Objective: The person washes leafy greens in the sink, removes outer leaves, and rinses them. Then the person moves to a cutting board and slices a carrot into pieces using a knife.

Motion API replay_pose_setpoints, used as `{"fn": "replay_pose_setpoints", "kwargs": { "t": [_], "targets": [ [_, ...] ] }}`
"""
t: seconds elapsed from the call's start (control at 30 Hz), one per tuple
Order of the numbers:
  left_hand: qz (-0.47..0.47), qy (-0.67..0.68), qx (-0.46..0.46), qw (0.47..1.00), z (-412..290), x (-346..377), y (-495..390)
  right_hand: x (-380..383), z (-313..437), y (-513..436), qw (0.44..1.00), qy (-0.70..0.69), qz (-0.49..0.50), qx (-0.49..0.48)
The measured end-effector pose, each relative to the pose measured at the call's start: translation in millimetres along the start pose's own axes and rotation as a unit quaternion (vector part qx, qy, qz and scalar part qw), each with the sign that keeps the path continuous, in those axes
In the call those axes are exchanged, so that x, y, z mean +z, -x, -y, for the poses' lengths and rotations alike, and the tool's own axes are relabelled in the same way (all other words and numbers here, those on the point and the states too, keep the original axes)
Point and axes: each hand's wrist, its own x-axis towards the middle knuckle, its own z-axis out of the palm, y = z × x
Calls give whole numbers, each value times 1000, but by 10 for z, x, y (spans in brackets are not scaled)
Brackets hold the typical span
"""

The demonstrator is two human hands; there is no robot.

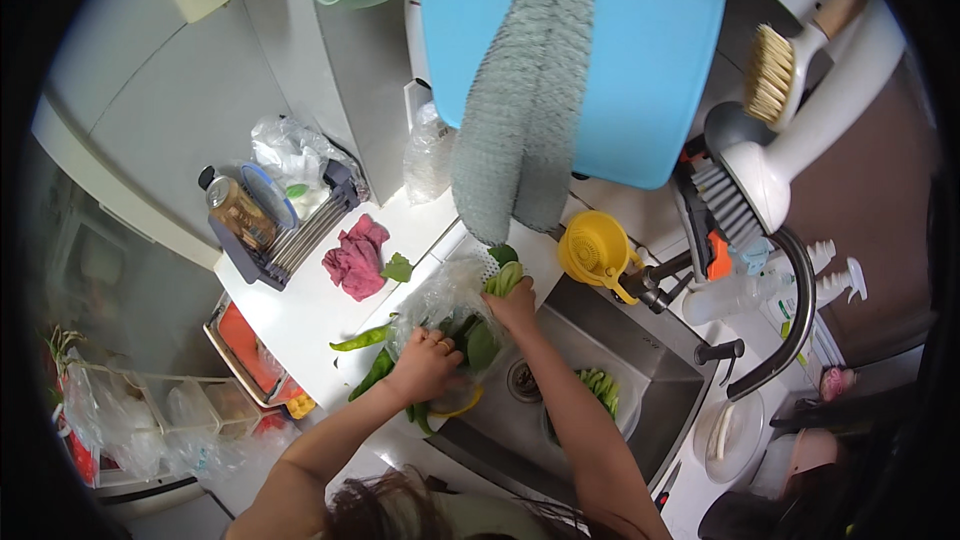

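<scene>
My right hand (514,307) grips a bunch of leafy greens (504,279), pale stems upward, above the counter edge beside the sink. My left hand (426,364), a ring on one finger, is curled at the opening of a clear plastic bag (441,294). Dark green leaves (480,345) show in the bag between my hands. Long green peppers (373,373) lie on the counter to the left of the bag. In the steel sink (559,341), a bowl (634,420) holds cut green vegetable pieces (600,390), partly hidden by my right forearm.
A crumpled red cloth (358,256) and a dish rack (304,229) stand on the left counter. Behind the sink are a yellow strainer (594,249) and a dark curved faucet (802,315). Brushes (757,184), a grey cloth (529,105) and a blue board (645,75) hang above.
</scene>
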Motion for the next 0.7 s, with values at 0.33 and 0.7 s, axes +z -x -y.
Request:
{"fn": "replay_pose_setpoints", "kwargs": {
  "t": [0.33,0.7],
  "targets": [
    [-197,310,-107,924,-32,-193,-35,151,-14,-336,973,-190,63,114],
    [-121,148,-18,981,158,75,-113,-272,61,152,837,-545,47,-30]
  ]
}}
